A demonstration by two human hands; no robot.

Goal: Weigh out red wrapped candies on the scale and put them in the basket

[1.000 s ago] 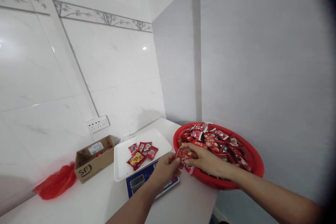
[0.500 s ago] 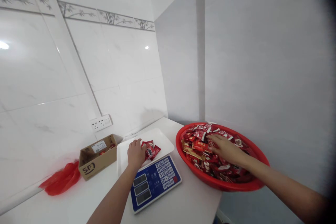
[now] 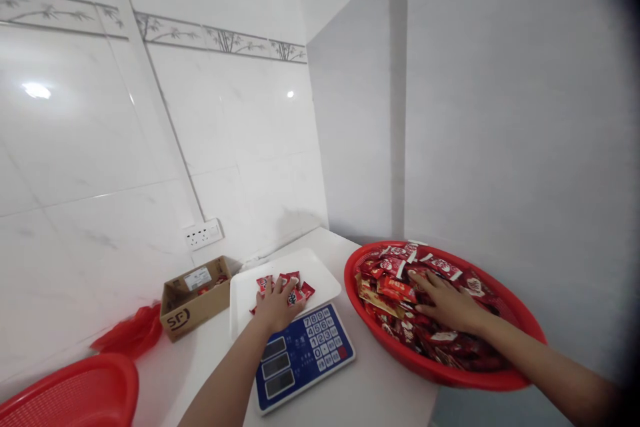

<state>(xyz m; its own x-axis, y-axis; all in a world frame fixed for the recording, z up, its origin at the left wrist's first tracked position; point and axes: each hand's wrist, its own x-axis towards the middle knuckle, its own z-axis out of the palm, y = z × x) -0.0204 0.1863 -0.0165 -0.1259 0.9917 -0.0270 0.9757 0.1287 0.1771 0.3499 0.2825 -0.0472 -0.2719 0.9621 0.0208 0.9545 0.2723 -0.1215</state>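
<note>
My left hand [image 3: 276, 307] rests over several small red snack packets [image 3: 296, 295] on the white pan [image 3: 315, 273] of a digital scale, its fingers spread. The scale's blue keypad panel [image 3: 305, 357] faces me. To the right, my right hand [image 3: 445, 303] lies with fingers apart on the heap of red and gold packets [image 3: 395, 290] inside a red plastic basket [image 3: 415, 363]. Neither hand is visibly gripping a packet; what lies under the palms is hidden.
Left of the scale stands a cardboard box [image 3: 195, 310] with a few packets inside. A red plastic bag [image 3: 133, 330] lies beside it, and a second red basket [image 3: 113, 380] is at the lower left. Walls with a socket [image 3: 203, 234] close off the table [image 3: 373, 373] behind.
My left hand has shifted onto the packets on the scale pan, and its fingers have spread. My right hand has flattened on the heap. The view has turned left, bringing in the second basket.
</note>
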